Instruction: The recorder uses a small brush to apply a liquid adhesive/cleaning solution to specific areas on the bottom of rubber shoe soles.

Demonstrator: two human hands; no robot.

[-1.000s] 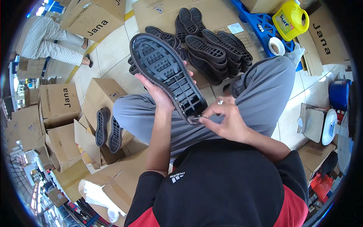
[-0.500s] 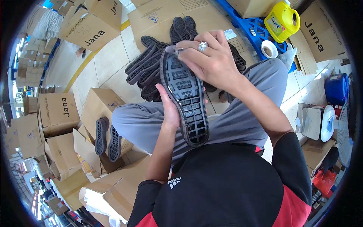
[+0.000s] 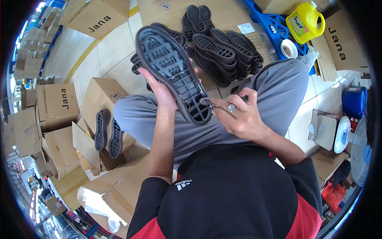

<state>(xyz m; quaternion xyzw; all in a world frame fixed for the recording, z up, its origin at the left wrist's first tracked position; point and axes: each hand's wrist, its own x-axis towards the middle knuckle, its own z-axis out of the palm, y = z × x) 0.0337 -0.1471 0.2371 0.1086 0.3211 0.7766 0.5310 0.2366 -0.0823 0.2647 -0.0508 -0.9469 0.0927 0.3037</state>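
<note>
My left hand (image 3: 163, 93) is closed around a dark shoe sole (image 3: 167, 63), holding it tilted above my lap with its gridded hollow side up. The sole's wide end points to the far left, its narrower end toward me. Pinched in the fingers of my right hand (image 3: 240, 115) is a small brush-like tool (image 3: 205, 102), mostly hidden by the fingers. Its greyish tip is at the sole's right edge, near the narrow end. A wet-looking shine runs along that inner edge.
Several more soles (image 3: 215, 49) are heaped on flattened cardboard (image 3: 159, 16) ahead. Two soles (image 3: 108, 133) lean against a carton (image 3: 97, 95) at left. A blue pallet (image 3: 268, 30), a yellow jug (image 3: 305, 23) and a white bowl (image 3: 289, 48) are at far right.
My right hand has moved the tool from the sole's far end down to its near end. My left hand has shifted the sole left and tilted it. More heaped soles now show.
</note>
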